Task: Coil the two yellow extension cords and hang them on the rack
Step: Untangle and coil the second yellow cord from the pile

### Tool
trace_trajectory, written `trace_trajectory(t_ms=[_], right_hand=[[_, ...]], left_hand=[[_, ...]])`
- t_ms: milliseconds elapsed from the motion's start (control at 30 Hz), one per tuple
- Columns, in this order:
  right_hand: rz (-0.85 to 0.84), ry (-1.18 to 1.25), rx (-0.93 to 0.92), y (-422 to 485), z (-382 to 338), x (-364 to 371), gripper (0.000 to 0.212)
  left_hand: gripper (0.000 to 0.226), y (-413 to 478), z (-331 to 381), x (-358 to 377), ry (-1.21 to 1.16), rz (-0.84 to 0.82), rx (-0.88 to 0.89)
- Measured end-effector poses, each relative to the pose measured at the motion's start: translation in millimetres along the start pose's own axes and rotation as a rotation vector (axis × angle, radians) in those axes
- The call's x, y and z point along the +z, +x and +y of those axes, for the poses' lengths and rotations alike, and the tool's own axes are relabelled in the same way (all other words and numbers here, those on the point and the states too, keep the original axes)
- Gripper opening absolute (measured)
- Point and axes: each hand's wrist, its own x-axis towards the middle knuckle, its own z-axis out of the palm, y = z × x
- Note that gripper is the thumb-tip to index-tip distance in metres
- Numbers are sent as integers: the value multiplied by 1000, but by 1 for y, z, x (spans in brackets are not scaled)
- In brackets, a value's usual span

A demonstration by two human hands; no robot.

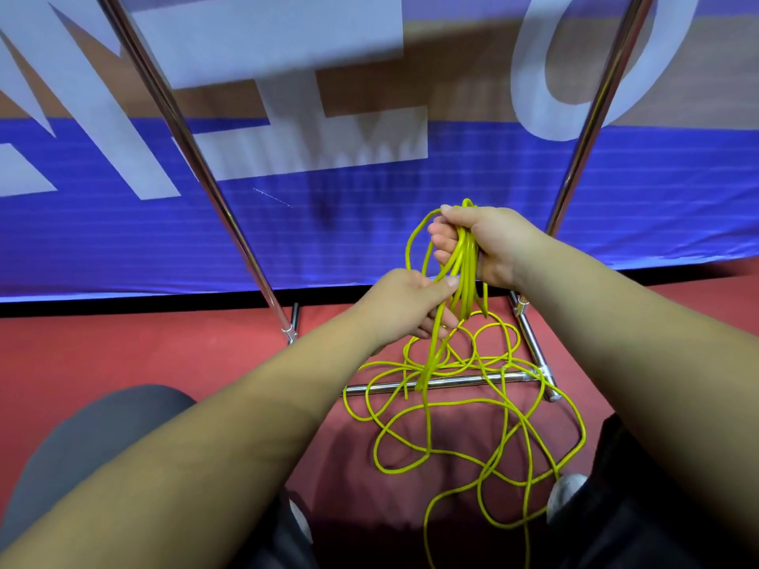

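Yellow cord (464, 281) bunched in right hand (480, 244) grip, left hand (404, 301) pinching it, slack over rack bar (456, 381).

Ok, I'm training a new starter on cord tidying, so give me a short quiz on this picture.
1. Which hand grips the coiled part of the cord?
2. True or false: all the cord is off the floor.
3. The loose cord crosses: A) the bottom of the rack; B) a table; C) a box.
Key: 1 right hand; 2 false; 3 A.
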Motion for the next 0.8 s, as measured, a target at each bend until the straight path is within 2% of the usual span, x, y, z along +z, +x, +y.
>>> trace_trajectory(t_ms=[167,467,533,600,667,733,800], right_hand=[[33,-7,-13,5,2,1,19],[39,148,-18,8,1,1,16],[59,148,-31,9,-1,1,20],[82,149,-32,10,-1,2,15],[95,162,-39,9,0,2,8],[86,163,-37,10,0,0,12],[64,160,-19,11,0,-1,21]], left_hand=[[33,1,-2,3,154,256,86],[38,5,-1,5,372,393,189],[40,9,-3,5,341,365,161],[43,11,-5,4,289,287,113],[44,13,-9,1,380,220,115],[37,12,-12,-1,459,167,132],[34,12,-14,0,417,163,125]])
